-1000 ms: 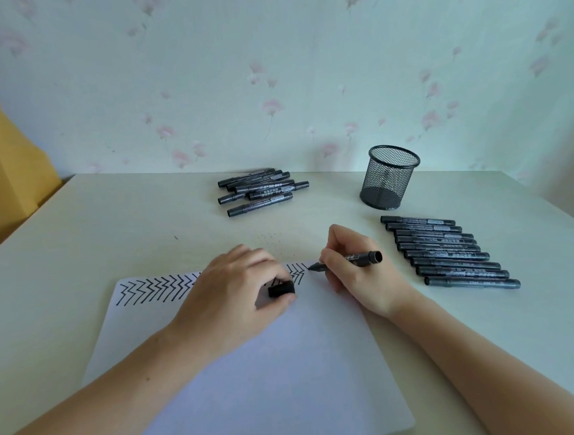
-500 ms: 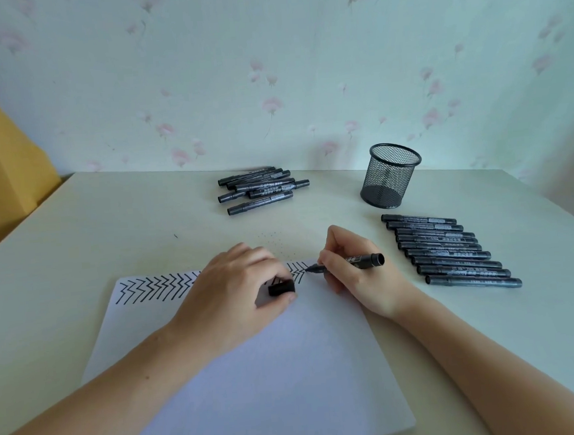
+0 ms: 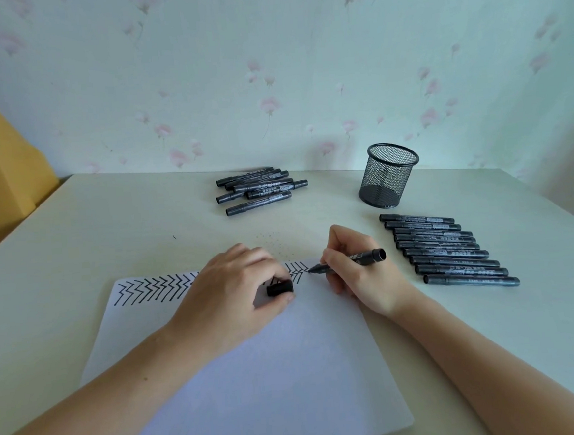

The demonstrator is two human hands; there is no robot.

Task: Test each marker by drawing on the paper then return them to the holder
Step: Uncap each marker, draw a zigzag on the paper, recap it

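Presently a marker [image 3: 347,261] is held in the right hand [image 3: 358,273] and tested on the paper [image 3: 256,374], its cap [image 3: 279,288] pinched by the left hand [image 3: 230,297]; recapping likely follows.

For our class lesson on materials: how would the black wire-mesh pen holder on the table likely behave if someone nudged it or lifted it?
The black wire-mesh pen holder looks empty, so it is probably light and may slide or tip under a sideways nudge. It widens toward its rim, which likely makes tipping easier. Its open mesh wall looks stiff and should give fingers a firm, non-slippery grip.
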